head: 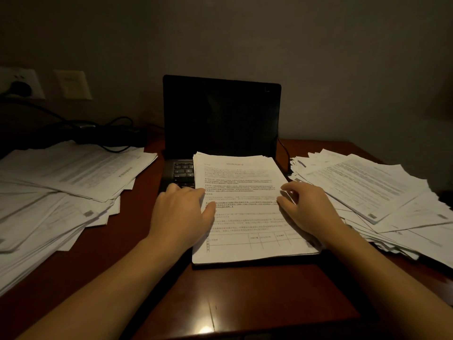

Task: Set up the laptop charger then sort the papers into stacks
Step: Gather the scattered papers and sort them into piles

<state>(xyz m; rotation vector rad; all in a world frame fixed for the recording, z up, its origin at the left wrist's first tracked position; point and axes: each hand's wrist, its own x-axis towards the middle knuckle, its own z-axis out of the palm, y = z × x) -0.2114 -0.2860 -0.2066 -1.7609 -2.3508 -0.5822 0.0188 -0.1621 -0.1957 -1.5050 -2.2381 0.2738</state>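
The head-worn wide-angle camera is looking forward and down, close over the dark reddish wooden desk point(245, 290), facing the grey wall point(343, 57).

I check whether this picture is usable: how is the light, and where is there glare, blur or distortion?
Head view: dim, warm light; the laptop screen is almost black. Head view: one glare spot on the table at the near edge. Head view: the left paper pile is smeared toward the frame edge, the middle stack sharper.
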